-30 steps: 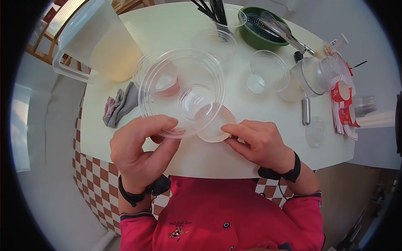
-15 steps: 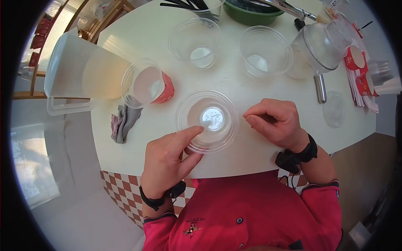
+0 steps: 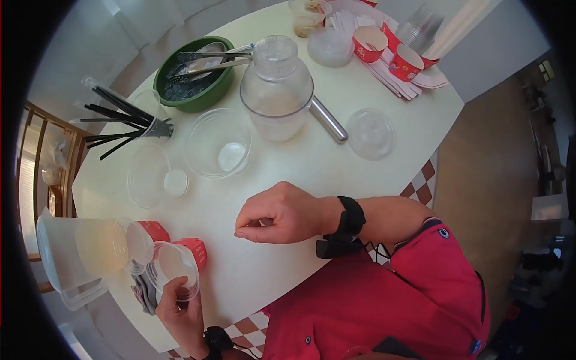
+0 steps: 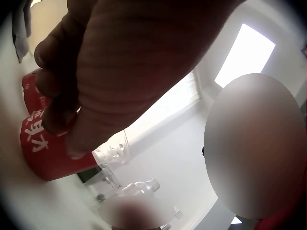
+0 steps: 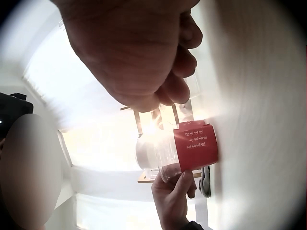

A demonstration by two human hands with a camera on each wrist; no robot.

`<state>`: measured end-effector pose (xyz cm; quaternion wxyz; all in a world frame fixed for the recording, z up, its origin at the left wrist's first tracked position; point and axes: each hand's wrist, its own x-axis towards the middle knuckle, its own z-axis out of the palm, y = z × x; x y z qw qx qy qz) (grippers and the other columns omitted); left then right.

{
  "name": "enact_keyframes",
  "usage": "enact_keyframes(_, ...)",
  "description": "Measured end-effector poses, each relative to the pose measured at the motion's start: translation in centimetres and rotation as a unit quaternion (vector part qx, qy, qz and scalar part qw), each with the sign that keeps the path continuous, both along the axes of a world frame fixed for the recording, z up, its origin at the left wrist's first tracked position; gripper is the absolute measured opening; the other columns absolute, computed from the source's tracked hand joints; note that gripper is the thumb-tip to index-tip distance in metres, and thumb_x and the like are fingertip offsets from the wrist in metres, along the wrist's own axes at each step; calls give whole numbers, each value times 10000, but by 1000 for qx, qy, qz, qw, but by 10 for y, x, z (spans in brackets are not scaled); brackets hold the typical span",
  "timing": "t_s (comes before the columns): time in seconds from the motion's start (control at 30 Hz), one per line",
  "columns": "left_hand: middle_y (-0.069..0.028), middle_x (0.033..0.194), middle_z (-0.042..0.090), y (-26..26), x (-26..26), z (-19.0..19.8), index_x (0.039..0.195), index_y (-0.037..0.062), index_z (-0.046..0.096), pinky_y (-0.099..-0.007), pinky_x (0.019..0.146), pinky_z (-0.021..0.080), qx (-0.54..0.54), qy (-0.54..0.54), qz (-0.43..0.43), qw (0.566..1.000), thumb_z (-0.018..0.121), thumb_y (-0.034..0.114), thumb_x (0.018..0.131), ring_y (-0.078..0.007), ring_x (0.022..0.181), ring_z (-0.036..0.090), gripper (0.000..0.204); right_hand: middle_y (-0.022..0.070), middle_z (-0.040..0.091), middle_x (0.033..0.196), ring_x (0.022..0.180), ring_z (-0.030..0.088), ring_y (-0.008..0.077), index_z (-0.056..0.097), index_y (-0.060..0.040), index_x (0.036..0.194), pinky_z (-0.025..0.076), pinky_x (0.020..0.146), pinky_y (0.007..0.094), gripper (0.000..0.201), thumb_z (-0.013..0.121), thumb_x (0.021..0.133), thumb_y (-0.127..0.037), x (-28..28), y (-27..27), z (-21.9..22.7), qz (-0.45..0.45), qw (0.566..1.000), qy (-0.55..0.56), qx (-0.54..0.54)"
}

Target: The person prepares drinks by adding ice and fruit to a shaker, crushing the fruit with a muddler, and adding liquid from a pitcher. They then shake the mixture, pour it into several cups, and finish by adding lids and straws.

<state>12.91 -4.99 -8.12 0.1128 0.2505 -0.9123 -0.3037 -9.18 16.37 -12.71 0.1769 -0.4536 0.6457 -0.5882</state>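
My left hand (image 3: 180,316) grips the rim of a clear plastic cup (image 3: 174,262), its thumb over the rim. A red paper sleeve (image 3: 197,251) wraps that cup; white lettering shows on it in the right wrist view. Right behind stands another clear cup (image 3: 139,245) with a red sleeve, close to a large pitcher (image 3: 90,246) of pale yellow liquid. Over the middle of the table, my right hand (image 3: 282,216) holds nothing, its fingers loosely curled. Two clear cups without sleeves, one nearer (image 3: 150,180) and one wider (image 3: 219,147), stand beyond it.
A clear shaker (image 3: 277,96) and a metal-handled tool (image 3: 329,120) lie ahead, beside a clear lid (image 3: 372,134). Further back is a green bowl (image 3: 207,99) of utensils. Black straws (image 3: 120,123) lean left. Red sleeves (image 3: 405,63) sit far right. A grey cloth (image 3: 144,294) lies by the left hand.
My left hand has carried the clear cup leftward to beside the other sleeved cup. The right hand has come away from it, and the head view has turned to the right.
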Motion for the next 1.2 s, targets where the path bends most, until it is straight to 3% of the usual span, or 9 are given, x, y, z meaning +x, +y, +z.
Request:
enact_keyframes(0.23, -39, 735, 600, 2, 22, 6, 1069, -10, 672, -254, 641, 461, 34, 9, 52, 998, 717, -48, 776, -133, 649, 562, 299, 40, 661, 702, 553, 603, 172, 713, -60, 886, 466, 518, 288, 79, 758, 850, -113, -23, 42, 45, -152, 969, 191, -30)
enact_keyframes(0.5, -90, 813, 662, -7, 73, -3, 995, -50, 697, -266, 648, 463, 3, 201, 67, 977, 753, -111, 827, -147, 700, 567, 187, 47, 676, 725, 657, 611, 97, 612, -28, 1293, 492, 651, 282, 444, 723, 912, -228, -141, 195, 44, -527, 793, 170, 254)
enact_keyframes(0.7, -120, 891, 702, -10, 75, -3, 978, -46, 694, -298, 727, 518, -16, 227, 51, 973, 739, -68, 854, -172, 788, 632, 133, 115, 740, 825, 823, 723, 275, 682, -68, 1194, 546, 755, 400, 399, 715, 884, -318, -189, 252, 16, -583, 715, 190, 335)
enact_keyframes(0.77, -108, 940, 716, -13, 80, -5, 1021, -4, 707, -310, 744, 523, -21, 198, 51, 979, 740, 86, 917, -170, 818, 651, 141, 122, 747, 854, 835, 725, 279, 708, -61, 1131, 550, 767, 396, 356, 718, 879, -312, -193, 260, 11, -586, 719, 191, 321)
enact_keyframes(0.87, -54, 758, 612, -17, 78, -6, 916, -19, 663, -274, 667, 462, -114, 214, 70, 968, 680, -83, 770, -155, 688, 557, 160, 132, 753, 877, 779, 733, 218, 721, -24, 1040, 554, 716, 332, 256, 733, 899, -238, -180, 259, 15, -589, 754, 195, 217)
enact_keyframes(0.9, -54, 764, 617, -1, 69, 13, 812, -15, 630, -290, 692, 464, -21, 207, 99, 973, 650, -105, 767, -168, 735, 561, 102, 94, 746, 836, 730, 700, 137, 711, 0, 1041, 536, 676, 281, 216, 709, 935, -187, -163, 252, 27, -564, 789, 170, 175)
enact_keyframes(0.93, -69, 665, 564, -8, 65, 12, 880, -20, 641, -229, 501, 316, -90, 245, 26, 965, 675, -133, 746, -110, 587, 479, 178, 46, 723, 836, 727, 645, 84, 704, 19, 1054, 501, 649, 237, 202, 683, 960, -159, -145, 246, 36, -549, 811, 136, 148)
enact_keyframes(1.07, -66, 627, 607, -10, 51, 34, 816, 4, 665, -249, 478, 360, -74, 258, -11, 963, 746, -116, 654, -134, 503, 507, 217, 10, 678, 821, 692, 587, 49, 695, 10, 1026, 435, 601, 215, 149, 692, 926, -100, -42, 199, 74, -344, 928, -21, 144)
enact_keyframes(1.2, -44, 613, 606, -19, 13, 76, 858, 15, 701, -243, 477, 397, -119, 199, -169, 958, 790, -57, 686, -115, 499, 547, 207, 55, 645, 704, 640, 656, 162, 700, -44, 933, 494, 579, 286, 87, 708, 851, -73, 13, 103, 75, -99, 967, 105, 210)
